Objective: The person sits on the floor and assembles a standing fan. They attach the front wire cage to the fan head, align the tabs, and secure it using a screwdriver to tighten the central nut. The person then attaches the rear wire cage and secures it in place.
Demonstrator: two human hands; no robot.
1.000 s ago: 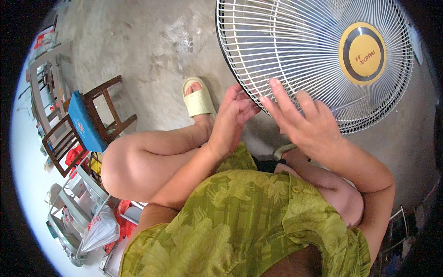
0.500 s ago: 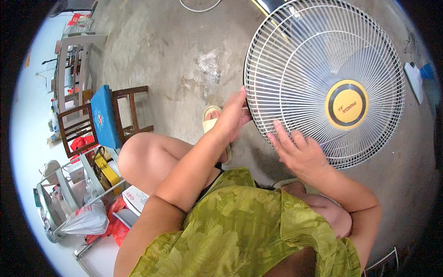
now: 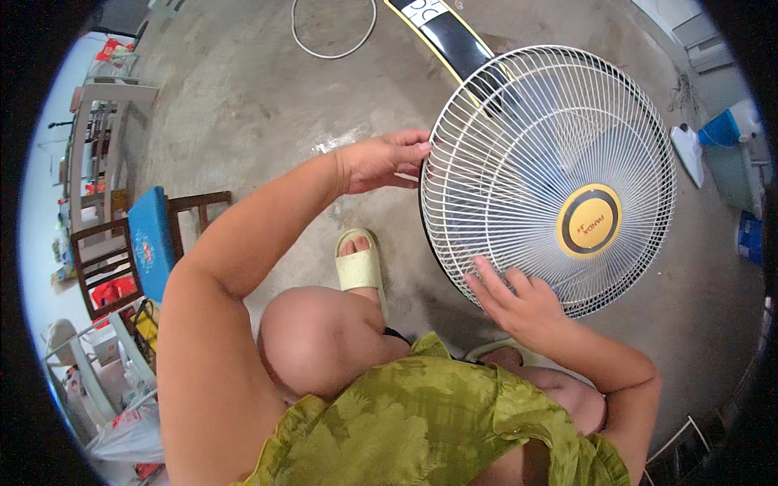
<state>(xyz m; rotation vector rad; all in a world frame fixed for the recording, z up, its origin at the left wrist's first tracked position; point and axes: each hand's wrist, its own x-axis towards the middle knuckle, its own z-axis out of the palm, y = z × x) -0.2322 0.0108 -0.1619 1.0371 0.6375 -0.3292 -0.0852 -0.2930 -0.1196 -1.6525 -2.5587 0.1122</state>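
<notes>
A round fan (image 3: 590,220) with a white wire grille and a yellow hub badge faces up before me, on the right. At the left side of its rim is my left hand (image 3: 381,164), thumb on the edge and fingers curled toward the back, where their tips are hidden. My right hand (image 3: 523,306) lies with spread fingers on the near lower part of the grille. Blue translucent blades show through the wires. Beyond the grille, a black panel with yellow edges (image 3: 446,44) extends up and left; the grille covers its near end.
A light cable loop (image 3: 334,55) lies on the concrete floor at the top. To the left stand a wooden chair with a blue seat (image 3: 151,243) and a grey rack (image 3: 121,93). A blue bucket (image 3: 720,128) and a white flat object (image 3: 687,155) are at the right.
My left hand has moved farther up along the fan's rim, its elbow swinging outward. My right hand keeps about the same spot on the grille. The view has shifted, showing more of the black panel.
</notes>
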